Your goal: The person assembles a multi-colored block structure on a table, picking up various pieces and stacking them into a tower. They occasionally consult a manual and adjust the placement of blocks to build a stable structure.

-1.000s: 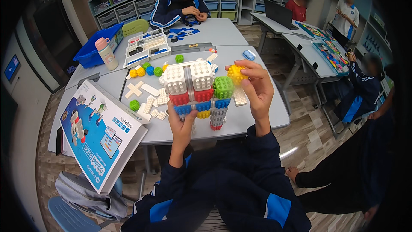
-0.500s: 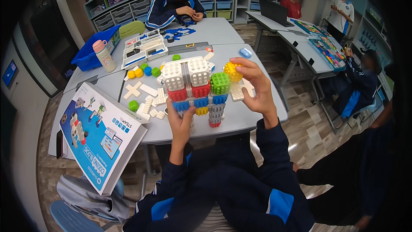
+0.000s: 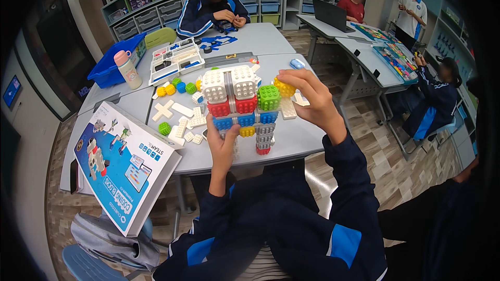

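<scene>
My left hand (image 3: 223, 145) is wrapped round the lower left side of a built model of studded cube blocks (image 3: 242, 106). White cubes top it, with red ones beneath, then blue, yellow and grey, and a red piece at the bottom of its right leg. A green cube (image 3: 269, 97) sticks out on its right side. Against that cube's right side is a yellow studded block (image 3: 284, 88), gripped by the fingers of my right hand (image 3: 317, 99). Whether the yellow block is joined to the green one I cannot tell. My right thumb is low, near white plates behind.
Loose white plates (image 3: 197, 118) and a green cube (image 3: 164, 128) lie left of the model. Farther back stand a sorting tray (image 3: 182, 67), a pink-topped bottle (image 3: 127, 70) and a blue bin (image 3: 104, 73). A large box (image 3: 130, 161) leans at the left table edge. A person works across the table.
My right hand has turned more palm-down, its fingers bent further over the yellow block. The model sits slightly farther right in view; my left hand keeps its hold.
</scene>
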`<state>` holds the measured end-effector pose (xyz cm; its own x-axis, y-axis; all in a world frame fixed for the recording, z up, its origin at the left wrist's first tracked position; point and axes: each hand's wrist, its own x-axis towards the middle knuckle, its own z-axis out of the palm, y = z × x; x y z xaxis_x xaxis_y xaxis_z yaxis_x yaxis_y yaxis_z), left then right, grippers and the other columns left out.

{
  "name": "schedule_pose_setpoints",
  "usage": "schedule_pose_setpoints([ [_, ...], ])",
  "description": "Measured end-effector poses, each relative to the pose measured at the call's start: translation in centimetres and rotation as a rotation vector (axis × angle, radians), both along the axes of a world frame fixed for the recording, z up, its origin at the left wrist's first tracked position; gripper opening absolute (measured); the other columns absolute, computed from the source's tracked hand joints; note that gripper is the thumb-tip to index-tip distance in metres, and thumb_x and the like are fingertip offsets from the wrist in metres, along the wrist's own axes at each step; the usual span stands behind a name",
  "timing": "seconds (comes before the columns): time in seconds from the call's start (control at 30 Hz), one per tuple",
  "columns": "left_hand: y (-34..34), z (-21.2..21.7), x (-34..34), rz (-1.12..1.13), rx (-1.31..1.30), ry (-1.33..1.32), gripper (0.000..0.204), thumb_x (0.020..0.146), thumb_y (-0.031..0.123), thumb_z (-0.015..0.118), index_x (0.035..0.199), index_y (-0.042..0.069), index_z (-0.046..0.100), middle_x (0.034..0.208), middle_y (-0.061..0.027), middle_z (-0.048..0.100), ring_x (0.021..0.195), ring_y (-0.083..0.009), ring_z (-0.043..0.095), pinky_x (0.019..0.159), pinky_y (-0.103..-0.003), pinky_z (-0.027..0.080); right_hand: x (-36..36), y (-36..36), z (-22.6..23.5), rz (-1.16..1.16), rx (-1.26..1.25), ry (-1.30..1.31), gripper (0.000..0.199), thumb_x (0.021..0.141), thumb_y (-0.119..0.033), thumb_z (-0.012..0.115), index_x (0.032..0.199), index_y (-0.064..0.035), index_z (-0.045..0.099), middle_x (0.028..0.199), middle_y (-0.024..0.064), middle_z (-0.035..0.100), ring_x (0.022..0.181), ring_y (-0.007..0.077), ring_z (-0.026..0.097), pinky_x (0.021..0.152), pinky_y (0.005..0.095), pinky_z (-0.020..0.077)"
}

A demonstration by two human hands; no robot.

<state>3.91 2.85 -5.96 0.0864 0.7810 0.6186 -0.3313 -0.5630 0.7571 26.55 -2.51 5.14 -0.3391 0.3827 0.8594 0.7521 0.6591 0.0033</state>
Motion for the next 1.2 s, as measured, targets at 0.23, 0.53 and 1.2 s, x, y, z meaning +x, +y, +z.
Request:
schedule_pose_setpoints([
  [0.23,0.3,-0.2,0.2,0.021,-0.004,0.004,0.049,0.093,0.011,0.066,0.135,0.000,0.043,0.114,-0.0086,0.061,0.101,-0.0135,0.057,0.090,-0.029,0.046,0.2,0.1,-0.4,0.046,0.040,0.013,0.061,0.062,0.011,0.075,0.120,-0.0054,0.065,0.114,0.0111,0.068,0.097,0.0266,0.067,0.082,0.0343,0.0568],
  [0.53,0.5,-0.3,0.1,0.001,-0.001,-0.007,0.049,0.093,0.009,0.065,0.135,-0.001,0.043,0.113,-0.0082,0.062,0.101,-0.0133,0.058,0.089,-0.028,0.047,-0.2,-0.1,-0.1,0.028,0.091,-0.055,0.059,0.063,0.009,0.076,0.119,-0.0049,0.065,0.114,0.0117,0.068,0.097,0.0288,0.067,0.082,0.0350,0.0566],
  [1.2,1.8,1.2,1.0,-0.017,-0.037,0.008,0.057,0.093,0.017,0.071,0.138,-0.001,0.041,0.105,-0.0068,0.063,0.091,-0.0097,0.059,0.080,-0.024,0.049,-8.9,-3.7,-29.1,-0.147,-0.617,0.185,0.015,0.085,-0.010,0.066,0.099,-0.0042,0.065,0.096,0.0129,0.062,0.077,0.0328,0.065,0.068,0.0419,0.0549],
])
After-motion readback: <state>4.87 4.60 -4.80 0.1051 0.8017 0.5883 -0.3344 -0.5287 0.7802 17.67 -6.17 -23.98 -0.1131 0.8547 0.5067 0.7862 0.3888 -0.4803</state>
